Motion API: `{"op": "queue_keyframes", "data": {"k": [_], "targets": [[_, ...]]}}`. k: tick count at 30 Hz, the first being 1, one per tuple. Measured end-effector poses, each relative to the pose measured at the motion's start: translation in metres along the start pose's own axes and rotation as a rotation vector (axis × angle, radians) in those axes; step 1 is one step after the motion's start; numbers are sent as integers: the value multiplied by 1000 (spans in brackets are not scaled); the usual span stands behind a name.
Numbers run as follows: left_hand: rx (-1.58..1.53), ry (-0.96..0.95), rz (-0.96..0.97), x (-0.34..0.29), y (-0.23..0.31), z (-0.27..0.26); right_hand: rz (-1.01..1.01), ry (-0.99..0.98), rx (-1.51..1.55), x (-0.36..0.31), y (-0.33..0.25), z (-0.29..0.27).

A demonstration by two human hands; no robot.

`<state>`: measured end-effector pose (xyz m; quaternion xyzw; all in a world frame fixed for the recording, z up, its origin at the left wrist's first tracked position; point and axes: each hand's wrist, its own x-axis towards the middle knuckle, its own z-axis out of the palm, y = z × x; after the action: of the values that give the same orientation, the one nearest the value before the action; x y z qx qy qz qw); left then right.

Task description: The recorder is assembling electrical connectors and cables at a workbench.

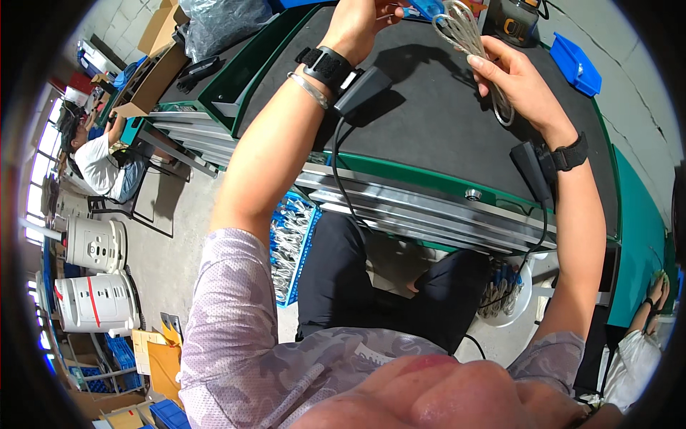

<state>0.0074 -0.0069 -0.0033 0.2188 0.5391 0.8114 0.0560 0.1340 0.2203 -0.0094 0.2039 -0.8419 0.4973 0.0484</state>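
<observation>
My right hand (522,80) is closed around a coiled pale grey cable (463,30) above the dark work mat (436,107). The coil's loops stick out past the thumb and hang below the palm. At the top edge, my left hand (361,25) is partly cut off, its fingers curled together. A small blue piece (412,12) shows right at its fingertips, beside a larger blue thing (429,7) next to the coil. Whether the fingers grip the blue piece is hard to make out. Black wrist straps with wired black boxes sit on both my wrists.
A blue bin (575,63) lies at the bench's right edge, near a dark jar (516,21). Below the bench stand a blue basket of cables (291,247) and a white bucket (516,304) with more. A plastic bag (221,25) lies far left. Other people sit left and right.
</observation>
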Motion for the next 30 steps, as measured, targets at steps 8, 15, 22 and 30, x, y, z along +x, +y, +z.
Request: {"op": "queue_keyframes", "data": {"k": [8,15,22,30], "targets": [[30,-14,121,7,-3,-7,-22,39,-10,3,1,1],[-109,-37,18,4,5,-2,-10,29,147,2,-10,0],[-344,-184,-66,-3,12,-1,37,4,352,0,-13,-3],[-214,-217,28,-5,13,-1,142,-16,560,-1,-15,0]]}}
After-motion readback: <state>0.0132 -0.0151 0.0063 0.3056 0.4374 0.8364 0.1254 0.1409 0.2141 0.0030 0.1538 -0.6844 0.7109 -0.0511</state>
